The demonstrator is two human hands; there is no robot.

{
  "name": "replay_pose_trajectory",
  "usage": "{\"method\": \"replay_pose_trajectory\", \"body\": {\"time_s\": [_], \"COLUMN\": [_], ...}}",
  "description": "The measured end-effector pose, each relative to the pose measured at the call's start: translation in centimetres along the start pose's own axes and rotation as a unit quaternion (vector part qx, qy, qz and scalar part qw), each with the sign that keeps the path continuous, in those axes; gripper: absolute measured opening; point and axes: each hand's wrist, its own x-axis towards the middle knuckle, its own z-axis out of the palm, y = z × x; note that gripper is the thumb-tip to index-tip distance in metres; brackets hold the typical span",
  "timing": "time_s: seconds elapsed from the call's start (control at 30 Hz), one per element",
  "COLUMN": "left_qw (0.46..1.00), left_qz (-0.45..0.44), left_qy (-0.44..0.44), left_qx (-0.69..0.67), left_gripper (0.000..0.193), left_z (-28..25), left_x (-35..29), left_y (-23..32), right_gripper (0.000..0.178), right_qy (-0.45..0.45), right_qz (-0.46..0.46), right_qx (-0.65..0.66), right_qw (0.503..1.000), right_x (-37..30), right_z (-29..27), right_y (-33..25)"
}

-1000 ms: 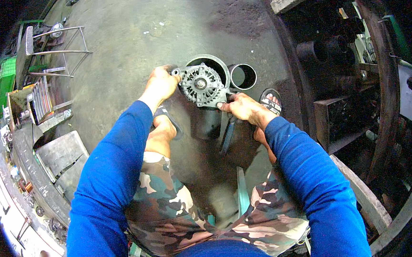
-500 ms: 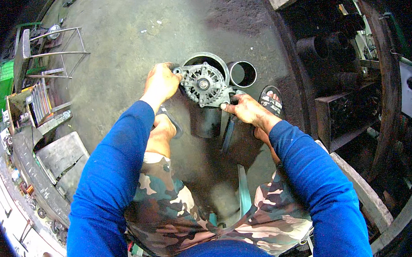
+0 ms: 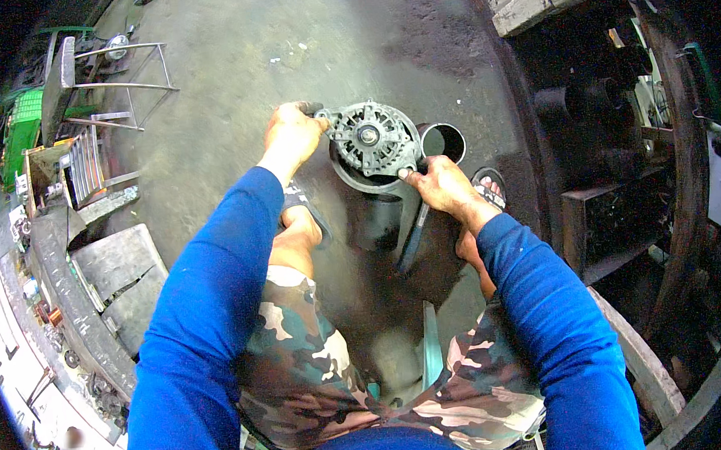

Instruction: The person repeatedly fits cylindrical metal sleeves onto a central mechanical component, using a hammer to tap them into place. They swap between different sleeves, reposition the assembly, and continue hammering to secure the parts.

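Note:
Between my two hands is an alternator [image 3: 371, 132], a round grey metal body with a finned face and a shaft at its centre. My left hand [image 3: 291, 134] grips the mounting lug on its left side. My right hand [image 3: 444, 184] pinches the lug at its lower right. Under the alternator stands a wide metal cylinder [image 3: 377, 220], open at the top, its rim partly covered. A smaller open pipe [image 3: 442, 142] stands against it on the right. Below my right hand, a dark hammer-like handle [image 3: 412, 240] leans beside the cylinder; its upper end is hidden.
My sandalled feet flank the cylinder on the concrete floor [image 3: 226, 92]. At left are a metal-legged stand [image 3: 125, 87] and a grey board [image 3: 121, 271]. Dark shelving [image 3: 609, 199] with cylinders lines the right. A pale green strip [image 3: 430, 345] rises between my knees.
The alternator has shifted toward the far side of the wide cylinder, so more of the cylinder's near rim shows. Both hands moved with it, and the whole view has swung slightly.

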Motion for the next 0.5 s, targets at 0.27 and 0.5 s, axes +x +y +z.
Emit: {"method": "replay_pose_trajectory", "body": {"time_s": [0.27,0.5], "left_qw": [0.997,0.993], "left_qz": [-0.005,-0.023], "left_qy": [-0.021,-0.012], "left_qx": [-0.077,-0.118], "left_gripper": [0.051,0.051], "left_z": [1.1,1.2], "left_x": [0.9,1.2], "left_y": [-1.4,-1.3], "right_gripper": [0.059,0.060], "right_qy": [0.043,0.044], "right_qz": [0.049,0.018], "right_qx": [-0.079,-0.068], "right_qw": [0.995,0.997], "right_x": [0.3,0.4], "right_z": [0.5,1.9], "right_y": [-1.5,-1.0]}}
